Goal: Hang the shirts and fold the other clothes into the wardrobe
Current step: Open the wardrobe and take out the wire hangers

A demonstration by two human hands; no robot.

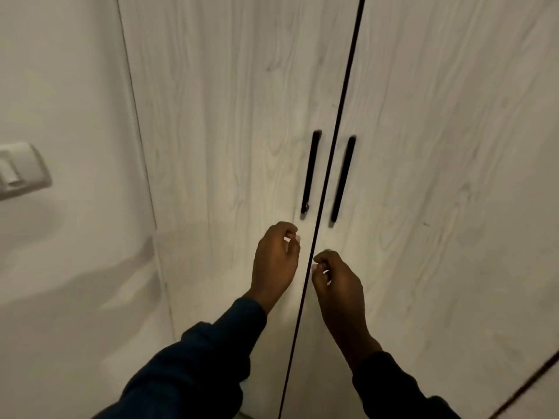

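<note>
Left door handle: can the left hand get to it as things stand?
Probably yes. The left hand is just below the left door handle, fingers loosely curled and holding nothing, and nothing lies between them. The right hand sits across the door gap, out of its path.

I stand in a room of a home, probably a bedroom, facing my wardrobe (242, 116). Its two tall doors, in pale wood-grain finish, are shut and meet at a dark vertical gap. A slim black handle (311, 172) sits on the left door just beside the gap, and a second handle (343, 179) on the right door. To the left, a plain white wall (60, 86) adjoins the wardrobe and carries a white light switch (21, 169) near its left edge.
</note>
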